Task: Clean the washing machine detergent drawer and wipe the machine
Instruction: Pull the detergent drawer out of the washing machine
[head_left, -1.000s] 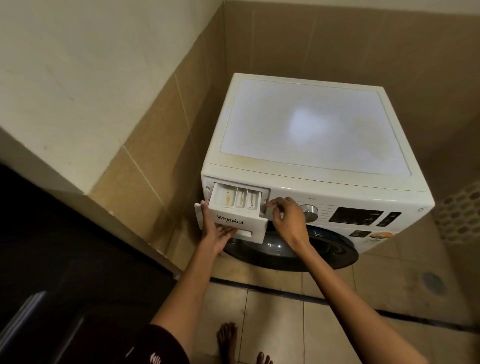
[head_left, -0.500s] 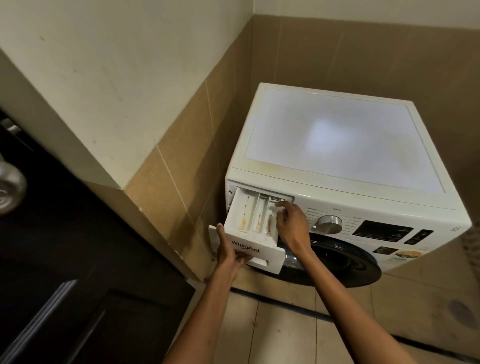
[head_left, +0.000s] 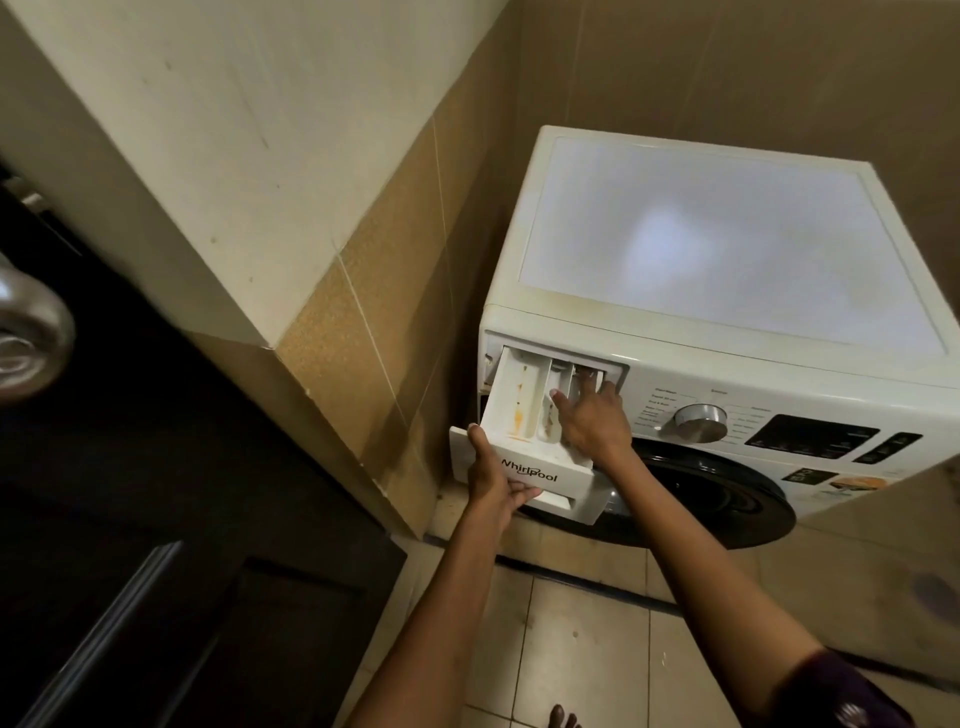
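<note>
Left hand (head_left: 493, 480) grips the front panel of the detergent drawer (head_left: 519, 410), thumb hooked over its top left edge and fingers curled into the recess underneath. Right hand (head_left: 592, 421) reaches over the drawer with its fingers stretched into the back of the right-hand compartment, at the mouth of the slot. The tips are lost in shadow there, so I cannot tell whether they press flat or hook round something. The drawer is pulled most of the way out of the upper left corner of the white washing machine (head_left: 727, 249), its front dipping downward, with orange-brown stains streaked along the left compartment. This looks like the step of freeing the drawer so it can be washed. To do it well, the right hand would likely need to hold the release catch at the back fully down while the left hand draws the drawer straight out. Lifting from underneath would keep it level, so leftover residue does not spill onto the tiled floor (head_left: 571, 649).
</note>
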